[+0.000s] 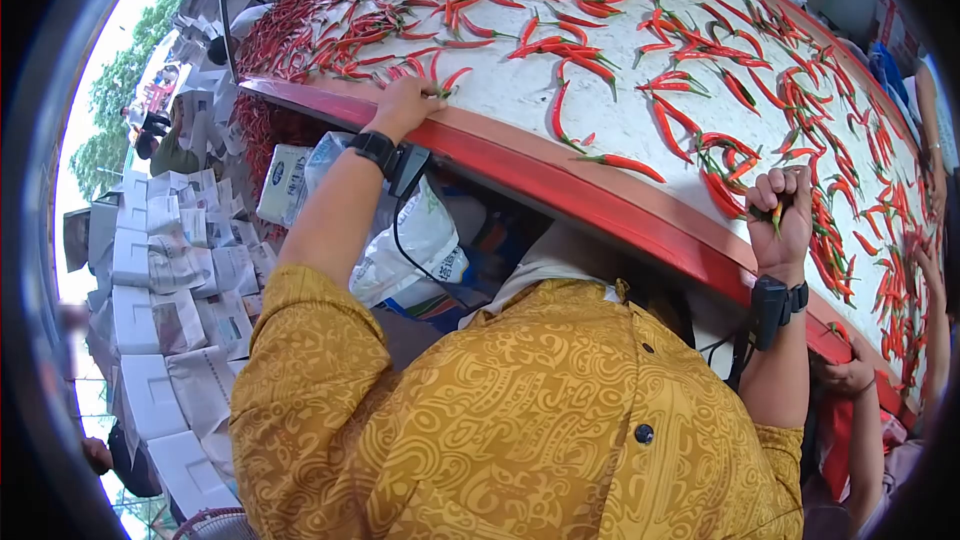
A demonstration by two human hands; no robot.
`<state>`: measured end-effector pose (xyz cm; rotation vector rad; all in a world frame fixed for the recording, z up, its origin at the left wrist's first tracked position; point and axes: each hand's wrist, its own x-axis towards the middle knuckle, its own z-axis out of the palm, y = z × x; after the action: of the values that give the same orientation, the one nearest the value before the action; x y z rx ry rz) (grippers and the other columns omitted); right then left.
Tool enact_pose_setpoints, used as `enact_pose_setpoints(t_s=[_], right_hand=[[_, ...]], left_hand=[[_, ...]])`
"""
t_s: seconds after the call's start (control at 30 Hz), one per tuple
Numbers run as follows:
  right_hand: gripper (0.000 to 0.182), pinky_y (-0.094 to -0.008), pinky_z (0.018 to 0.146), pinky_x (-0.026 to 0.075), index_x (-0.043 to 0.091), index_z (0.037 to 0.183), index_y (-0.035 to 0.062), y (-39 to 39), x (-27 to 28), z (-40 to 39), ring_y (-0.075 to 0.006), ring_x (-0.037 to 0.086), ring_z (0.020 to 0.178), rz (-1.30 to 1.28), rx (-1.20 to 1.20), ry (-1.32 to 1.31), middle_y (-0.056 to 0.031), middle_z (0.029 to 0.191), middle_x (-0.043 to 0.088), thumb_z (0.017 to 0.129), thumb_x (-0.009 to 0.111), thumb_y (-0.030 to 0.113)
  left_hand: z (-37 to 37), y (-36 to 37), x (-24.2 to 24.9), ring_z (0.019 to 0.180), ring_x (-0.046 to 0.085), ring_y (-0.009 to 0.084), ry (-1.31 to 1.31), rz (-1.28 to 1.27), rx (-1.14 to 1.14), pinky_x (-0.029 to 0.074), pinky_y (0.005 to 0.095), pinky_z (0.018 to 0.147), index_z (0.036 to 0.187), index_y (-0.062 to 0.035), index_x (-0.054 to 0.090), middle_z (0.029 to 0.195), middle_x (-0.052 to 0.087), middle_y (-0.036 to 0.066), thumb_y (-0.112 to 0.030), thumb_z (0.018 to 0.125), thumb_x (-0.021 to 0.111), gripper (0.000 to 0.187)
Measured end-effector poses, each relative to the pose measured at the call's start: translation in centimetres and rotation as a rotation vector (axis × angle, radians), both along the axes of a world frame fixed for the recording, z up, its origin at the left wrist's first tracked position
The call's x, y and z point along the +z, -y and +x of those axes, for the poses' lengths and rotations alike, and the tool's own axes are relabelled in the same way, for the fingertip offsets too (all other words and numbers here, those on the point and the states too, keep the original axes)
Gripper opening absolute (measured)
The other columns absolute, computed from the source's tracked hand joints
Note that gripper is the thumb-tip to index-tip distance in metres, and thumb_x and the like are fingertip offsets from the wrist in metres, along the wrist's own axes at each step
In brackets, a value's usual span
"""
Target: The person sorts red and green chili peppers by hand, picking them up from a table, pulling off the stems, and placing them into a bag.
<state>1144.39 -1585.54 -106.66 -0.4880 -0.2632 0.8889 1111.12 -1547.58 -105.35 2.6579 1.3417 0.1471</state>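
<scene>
My left hand (pixel 405 105) is at the table's near edge on the left, fingertips pinched at the green stems of a few red chili peppers (pixel 456 78). Further right, my right hand (pixel 782 205) is raised over the near rim, fingers curled around chili peppers (pixel 777 219). A green and orange end pokes out below those fingers; the rest is hidden in the palm. Loose red chilies (pixel 680 125) lie spread across the white tabletop (pixel 500 75) in front of both hands. A single chili (pixel 625 167) rests near the rim between them.
A dense heap of dark red chilies (pixel 290 35) covers the far left. The table has a raised red rim (pixel 560 185). Plastic bags (pixel 410 240) sit below it. White boxes (pixel 150 340) with newspaper are stacked left. Another person's hand (pixel 850 372) holds chilies at right.
</scene>
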Motion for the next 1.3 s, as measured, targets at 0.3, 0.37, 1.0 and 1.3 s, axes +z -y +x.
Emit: enact_pose_setpoints(t_s=[0.3, 0.37, 1.0, 1.3], right_hand=[[0.035, -0.0243, 0.053, 0.030, 0.041, 0.069, 0.0098, 4.0, -1.0, 2.9, -0.0117, 0.036, 0.056, -0.030, 0.009, -0.020, -0.0022, 0.067, 0.045, 0.094, 0.044, 0.033], [0.034, -0.0244, 0.053, 0.030, 0.041, 0.069, 0.0102, 4.7, -1.0, 3.7, -0.0116, 0.036, 0.056, -0.039, -0.001, 0.012, -0.0019, 0.067, 0.045, 0.094, 0.044, 0.033], [0.035, -0.0253, 0.052, 0.030, 0.043, 0.069, 0.0097, 13.4, -2.1, 9.3, -0.0131, 0.035, 0.056, -0.041, -0.053, -0.061, -0.0036, 0.066, 0.045, 0.095, 0.042, 0.033], [0.034, -0.0256, 0.053, 0.029, 0.043, 0.070, 0.0102, 17.3, -1.8, 11.9, -0.0125, 0.035, 0.056, -0.072, -0.029, -0.027, -0.0031, 0.066, 0.046, 0.095, 0.041, 0.032]], left_hand=[[0.2, -4.7, -3.6, 0.082, 0.061, 0.0272, 0.465, 0.009, 0.175, 0.047, 0.0358, 0.075, 0.091, -0.0034, 0.063, 0.089, 0.064, 0.015, -0.022, 0.076, 0.064, 0.024], [0.3, -3.5, -3.5, 0.082, 0.061, 0.0265, 0.548, -0.055, 0.170, 0.047, 0.0348, 0.075, 0.091, -0.0026, 0.062, 0.088, 0.064, 0.015, -0.022, 0.076, 0.065, 0.025], [9.6, 1.5, 0.1, 0.086, 0.062, 0.0291, 0.433, -0.028, 0.108, 0.047, 0.0383, 0.075, 0.096, -0.0045, 0.057, 0.088, 0.065, 0.014, -0.018, 0.079, 0.059, 0.022], [16.0, 8.8, 3.5, 0.061, 0.063, 0.0161, 0.249, 0.096, 0.041, 0.048, 0.0295, 0.060, 0.093, -0.0014, 0.065, 0.067, 0.065, 0.008, -0.019, 0.067, 0.073, 0.033]])
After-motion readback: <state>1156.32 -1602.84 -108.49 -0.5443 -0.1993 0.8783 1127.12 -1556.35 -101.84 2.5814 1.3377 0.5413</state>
